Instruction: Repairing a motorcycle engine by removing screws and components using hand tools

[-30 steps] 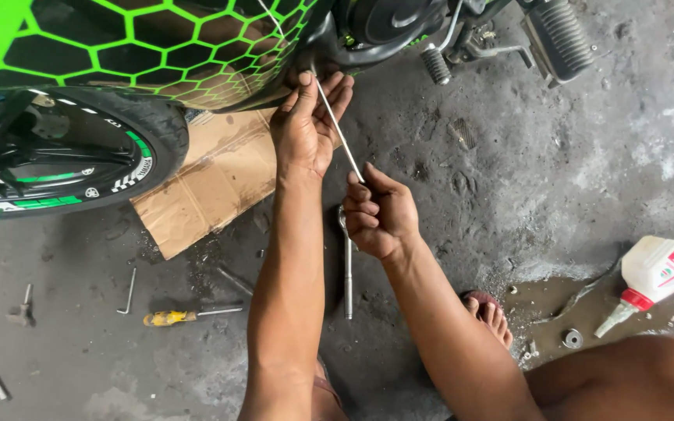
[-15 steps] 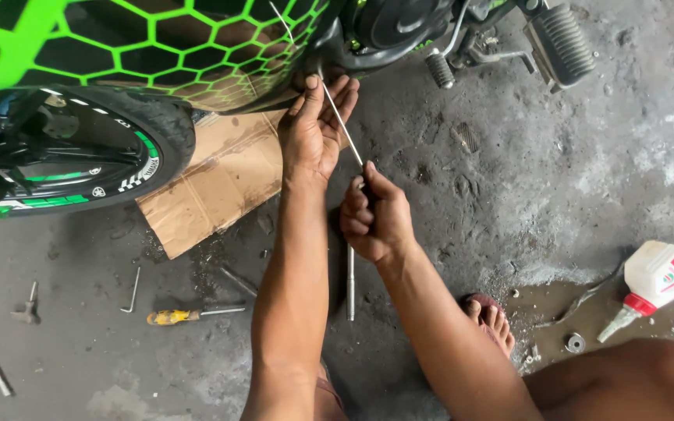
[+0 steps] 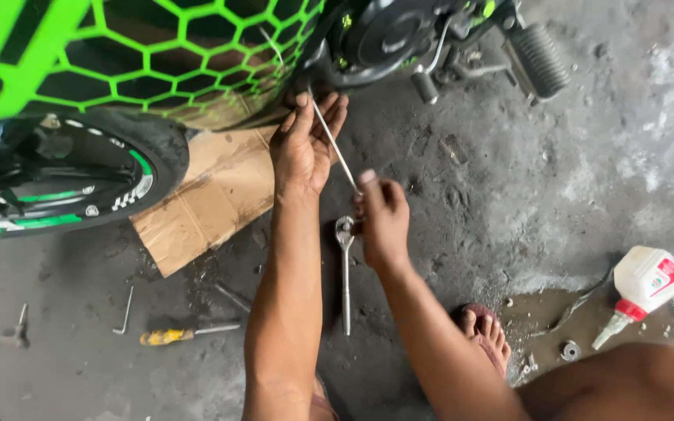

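Head view: left hand (image 3: 303,148) up under green motorcycle fairing (image 3: 118,54), fingers spread on thin metal rod (image 3: 334,144); right hand (image 3: 381,218) pinches rod's lower end; ratchet wrench (image 3: 345,269) on floor below.

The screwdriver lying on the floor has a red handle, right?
Not quite. The head view shows the screwdriver lying on the floor with a yellow handle, not a red one. It rests left of the person's left hand and arm.

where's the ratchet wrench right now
In the head view the ratchet wrench lies on the concrete floor between the forearms, its head just left of the right hand, with the yellow-handled screwdriver further left.
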